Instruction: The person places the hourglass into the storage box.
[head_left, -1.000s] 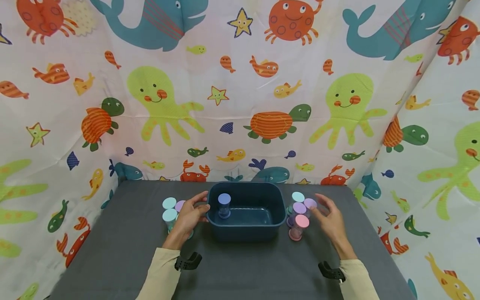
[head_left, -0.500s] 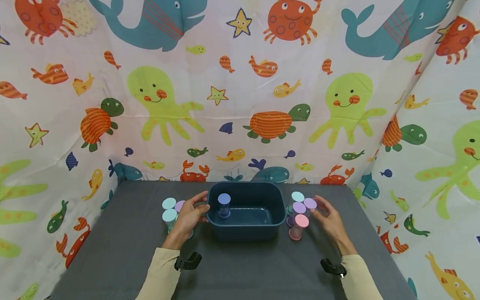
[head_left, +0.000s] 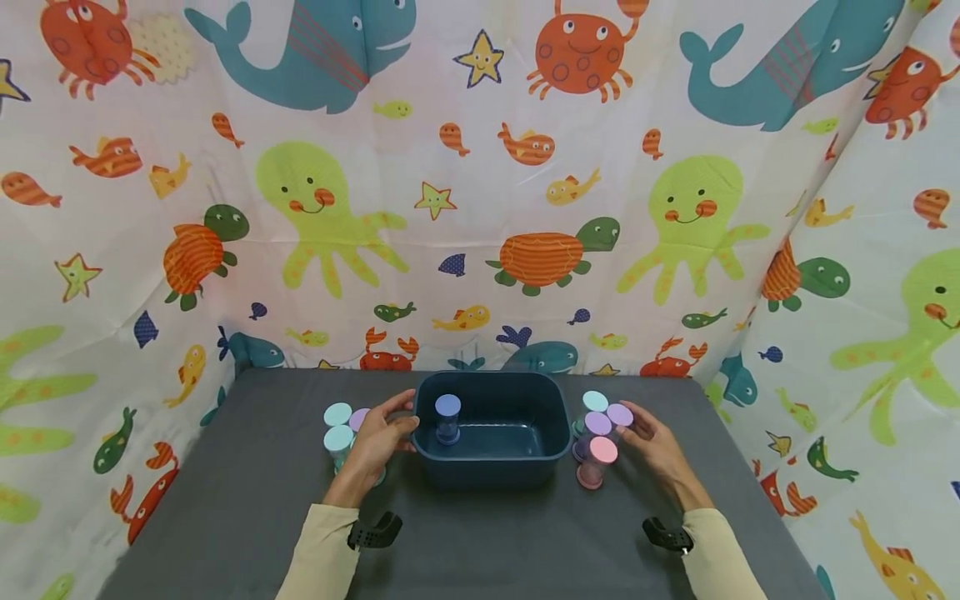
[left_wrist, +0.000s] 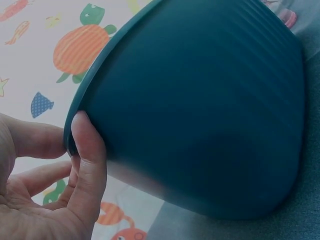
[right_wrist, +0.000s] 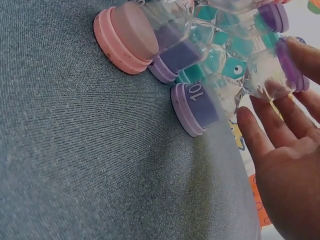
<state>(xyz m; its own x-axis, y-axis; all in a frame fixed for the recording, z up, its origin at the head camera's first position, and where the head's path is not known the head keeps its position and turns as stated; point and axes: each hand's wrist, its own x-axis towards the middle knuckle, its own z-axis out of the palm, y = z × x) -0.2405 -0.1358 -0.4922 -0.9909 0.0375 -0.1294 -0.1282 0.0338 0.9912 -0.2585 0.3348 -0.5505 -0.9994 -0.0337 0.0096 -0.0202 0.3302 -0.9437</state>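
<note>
Tabletop: right hand pinches upright hourglass

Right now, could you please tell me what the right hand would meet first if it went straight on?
The right hand would meet the nearest purple-topped hourglass first; it seems to be pinching its top, though depth is unclear.
</note>
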